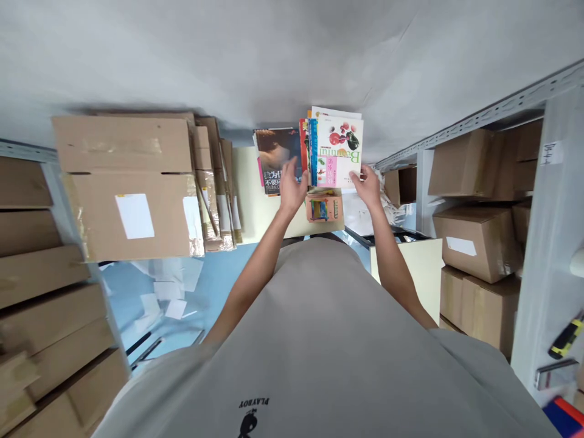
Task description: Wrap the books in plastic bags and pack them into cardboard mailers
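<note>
A white book (350, 161) with red and green fruit pictures and the word "Beautiful" lies over several others, a blue-spined one (312, 146) and a red one (304, 143) among them. My right hand (367, 186) grips the white book at its lower right corner, thumb on the cover. At the left edge of this stack is my left hand (293, 187), its fingers apart, in front of a dark-covered book (277, 149) with white lettering. Whether it touches that cover I cannot tell. Closer to me lies an orange-brown book (336, 208) with a colourful picture.
The books rest on a pale yellow table (255, 216) against a grey wall (283, 55). Flattened cardboard boxes (132, 146) stand at its left. Boxes fill shelves on both sides, such as a carton (474, 234) at right. Papers (168, 298) litter the blue floor.
</note>
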The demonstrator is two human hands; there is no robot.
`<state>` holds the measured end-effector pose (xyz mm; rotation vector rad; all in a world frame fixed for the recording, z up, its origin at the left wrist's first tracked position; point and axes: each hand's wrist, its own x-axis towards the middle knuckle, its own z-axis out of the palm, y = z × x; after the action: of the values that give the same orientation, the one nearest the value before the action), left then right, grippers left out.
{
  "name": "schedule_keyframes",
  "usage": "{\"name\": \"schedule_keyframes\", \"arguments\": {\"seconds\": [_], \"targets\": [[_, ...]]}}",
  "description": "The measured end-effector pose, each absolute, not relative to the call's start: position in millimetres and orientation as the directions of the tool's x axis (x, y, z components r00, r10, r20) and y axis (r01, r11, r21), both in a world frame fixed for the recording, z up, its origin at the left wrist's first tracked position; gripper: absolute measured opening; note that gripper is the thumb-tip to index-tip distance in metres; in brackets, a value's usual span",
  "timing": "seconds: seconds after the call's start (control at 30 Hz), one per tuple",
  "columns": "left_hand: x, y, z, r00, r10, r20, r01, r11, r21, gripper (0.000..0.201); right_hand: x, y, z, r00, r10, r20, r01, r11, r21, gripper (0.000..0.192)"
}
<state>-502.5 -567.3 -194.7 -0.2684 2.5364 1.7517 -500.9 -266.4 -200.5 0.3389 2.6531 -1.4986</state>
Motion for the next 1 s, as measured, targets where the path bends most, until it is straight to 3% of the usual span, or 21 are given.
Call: {"name": "schedule_keyframes", "arguments": {"seconds": [0.17, 0.33, 0.57, 0.67, 0.8, 1.0], "targets": [[-515, -537, -193, -0.974, -0.046, -0.222, -0.221, 0.410, 0.885, 0.091, -507, -274, -204, -0.972, 0.081, -0.220, 0.232, 0.452, -0.861, 0.090], [-513, -522, -187, -0.981, 0.105, -0.164, -0.081, 0.544, 0.835, 0.085, -504, -262, -202, -0.967, 0.036, -0.251, 0.248, 0.336, -0.908, 0.095], [-528, -472, -182, -0.959, 0.224, -0.171, 0.011, 0.636, 0.771, 0.102, -506, -228, -226, -0.871, 0.242, -0.427, 0.443, 0.009, -0.897, 0.090], [-530, -468, -184, -0.974, 0.171, -0.151, -0.011, 0.626, 0.780, 0.105, -503, -226, -231, -0.863, 0.262, -0.432, 0.436, -0.046, -0.899, 0.091], [-535, -490, -194, -0.984, 0.000, -0.177, -0.145, 0.567, 0.811, 0.108, -502, -230, -223, -0.889, 0.244, -0.388, 0.372, -0.109, -0.922, 0.094], [-552, -517, -208, -0.961, -0.165, -0.223, -0.275, 0.457, 0.846, 0.052, -522, -239, -210, -0.886, 0.200, -0.419, 0.390, -0.168, -0.905, 0.085]]}}
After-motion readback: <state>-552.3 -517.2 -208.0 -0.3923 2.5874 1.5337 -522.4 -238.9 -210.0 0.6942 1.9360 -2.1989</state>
